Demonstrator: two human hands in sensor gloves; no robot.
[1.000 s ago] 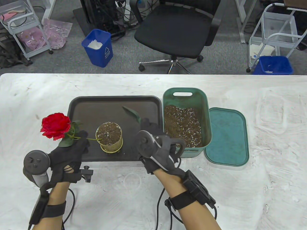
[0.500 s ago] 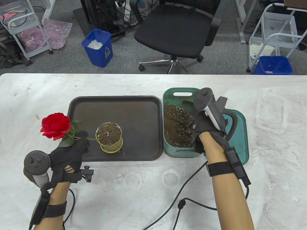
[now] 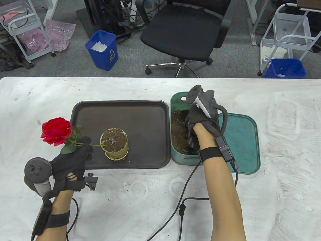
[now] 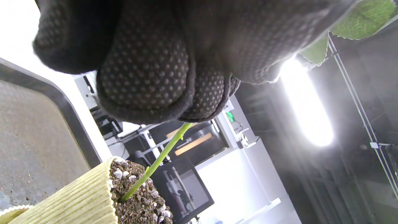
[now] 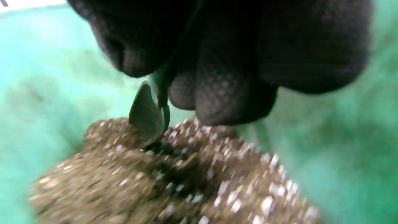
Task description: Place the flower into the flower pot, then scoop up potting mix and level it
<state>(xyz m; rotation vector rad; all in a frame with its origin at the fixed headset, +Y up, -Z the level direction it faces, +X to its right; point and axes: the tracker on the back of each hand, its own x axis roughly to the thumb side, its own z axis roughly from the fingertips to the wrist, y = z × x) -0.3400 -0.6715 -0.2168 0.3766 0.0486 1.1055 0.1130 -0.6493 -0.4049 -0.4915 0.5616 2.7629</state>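
From above, your left hand (image 3: 72, 160) pinches the flower (image 3: 55, 131), its stem planted in the flower pot (image 3: 114, 144). Only your right wrist view shows your right hand's (image 3: 200, 120) fingers (image 5: 230, 99) curled round a scoop (image 5: 148, 113) touching the potting mix (image 5: 174, 180).

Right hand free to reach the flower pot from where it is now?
Probably not yet. The right hand is down in the green bin, its grip around a small scoop at the potting mix. Nothing blocks the path across the tray to the flower pot.
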